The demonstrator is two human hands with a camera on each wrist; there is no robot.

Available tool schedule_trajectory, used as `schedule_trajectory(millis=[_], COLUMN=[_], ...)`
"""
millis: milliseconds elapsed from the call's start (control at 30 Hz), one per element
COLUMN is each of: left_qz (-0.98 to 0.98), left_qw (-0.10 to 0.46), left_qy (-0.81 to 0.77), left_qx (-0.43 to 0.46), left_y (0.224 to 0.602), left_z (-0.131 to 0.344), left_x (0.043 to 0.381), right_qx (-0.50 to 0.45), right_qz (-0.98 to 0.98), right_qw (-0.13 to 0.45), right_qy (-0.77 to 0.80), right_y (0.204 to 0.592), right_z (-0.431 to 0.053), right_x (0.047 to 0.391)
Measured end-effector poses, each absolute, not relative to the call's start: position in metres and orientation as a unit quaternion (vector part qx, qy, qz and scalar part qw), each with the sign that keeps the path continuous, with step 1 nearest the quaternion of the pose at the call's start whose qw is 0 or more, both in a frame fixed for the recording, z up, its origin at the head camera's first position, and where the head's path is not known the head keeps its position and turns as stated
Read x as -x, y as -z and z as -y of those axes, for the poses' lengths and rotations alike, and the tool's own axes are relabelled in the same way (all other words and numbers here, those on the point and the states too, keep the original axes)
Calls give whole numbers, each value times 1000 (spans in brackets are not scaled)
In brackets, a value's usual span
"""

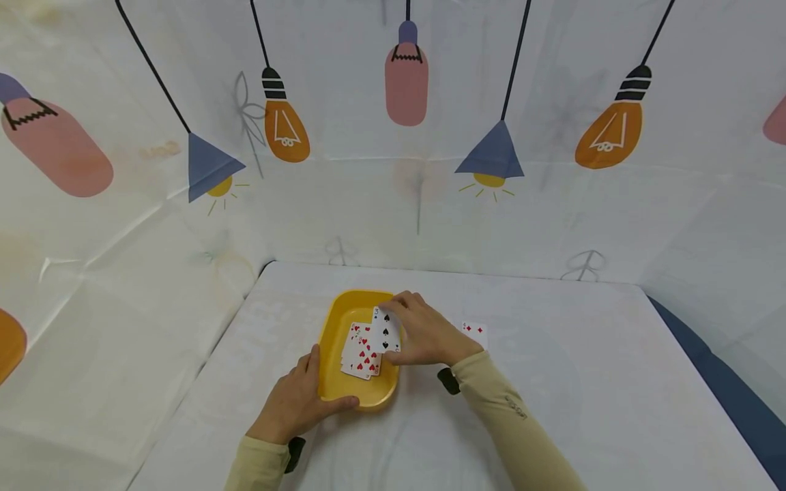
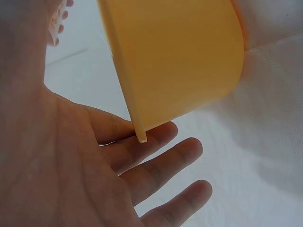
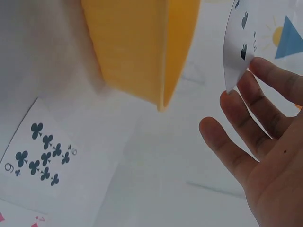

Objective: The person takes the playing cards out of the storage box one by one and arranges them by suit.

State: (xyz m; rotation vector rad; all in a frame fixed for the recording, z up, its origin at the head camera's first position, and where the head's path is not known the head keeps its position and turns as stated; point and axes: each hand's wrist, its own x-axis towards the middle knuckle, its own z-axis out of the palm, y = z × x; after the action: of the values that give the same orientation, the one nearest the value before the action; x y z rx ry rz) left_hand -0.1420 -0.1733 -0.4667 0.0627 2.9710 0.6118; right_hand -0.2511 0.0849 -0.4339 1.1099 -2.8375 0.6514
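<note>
A yellow tray (image 1: pixel 332 383) with raised sides stands on the white table. My left hand (image 1: pixel 297 402) rests against its near left corner, thumb along the near rim and fingers by the left side. In the left wrist view, those fingers stretch loosely past the tray's rim (image 2: pixel 124 90). My right hand (image 1: pixel 425 331) pinches a spade playing card (image 1: pixel 385 331) by its edge, over the tray's right side. The card bows slightly in the right wrist view. Beneath it, several red heart cards (image 1: pixel 361 356) lie overlapping, face up, inside the tray.
Right of the tray, a diamond card (image 1: pixel 475 329) lies face up on the table, partly hidden by my right wrist. The right wrist view shows a nine of clubs (image 3: pixel 43 153) near it. A white sheet with printed lamps (image 1: pixel 368 198) hangs behind the table.
</note>
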Motion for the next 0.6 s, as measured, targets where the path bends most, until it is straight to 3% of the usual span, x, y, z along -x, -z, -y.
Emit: schedule_trajectory(millis=[600], left_qz=[-978], left_qw=[69], left_qy=[-197], left_qx=[-6], left_y=[466], left_z=[171], left_x=[142], right_qx=[-318], right_qz=[924], right_qw=[40], right_qy=[-207], right_y=[439], right_z=[-152], right_x=[261])
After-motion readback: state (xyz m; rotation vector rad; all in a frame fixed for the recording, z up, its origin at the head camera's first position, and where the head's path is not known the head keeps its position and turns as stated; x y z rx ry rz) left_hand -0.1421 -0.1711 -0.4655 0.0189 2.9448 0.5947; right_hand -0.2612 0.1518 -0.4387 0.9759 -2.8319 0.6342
